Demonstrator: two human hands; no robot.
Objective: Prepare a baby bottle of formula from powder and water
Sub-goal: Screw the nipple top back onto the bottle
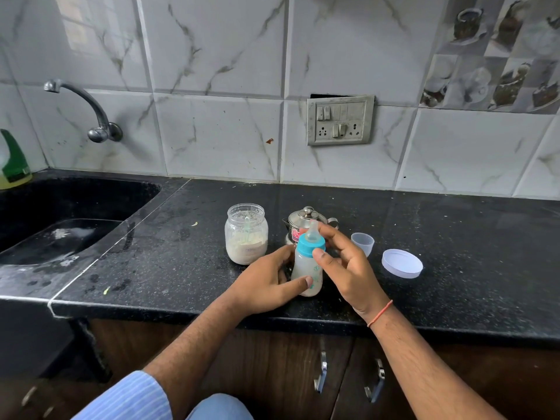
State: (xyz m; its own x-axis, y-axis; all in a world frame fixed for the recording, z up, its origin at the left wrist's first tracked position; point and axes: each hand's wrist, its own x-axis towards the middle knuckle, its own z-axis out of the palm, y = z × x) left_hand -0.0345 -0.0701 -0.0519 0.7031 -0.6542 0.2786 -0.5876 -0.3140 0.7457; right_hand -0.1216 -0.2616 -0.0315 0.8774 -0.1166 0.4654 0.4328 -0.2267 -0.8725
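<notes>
Head view: baby bottle (306, 269) stands upright on the bench (454, 237) near the front edge, cloudy white liquid inside, blue collar (310, 244) and teat on. Left hand (266, 284) grips the lower body, thumb across the front. Right hand (345, 262) has thumb and fingertips curled round the collar, other fingers loose; looks like tightening the cap, so task is near done pending a shake. Risks: collar cross-threaded or under-tightened means a leak on shaking; twisting too hard with a weak left grip could tip the bottle toward the edge; right elbow swing could knock the small clear cup (362, 241) just behind that hand. Powder jar (246, 234) just left of the bottle is open, under half full of pale powder, scoop standing in it; its white lid (402, 263) lies off to the right, so powder stays exposed. Steel kettle (306, 222) sits lidded right behind the bottle, contents not visible. Cup looks empty.
</notes>
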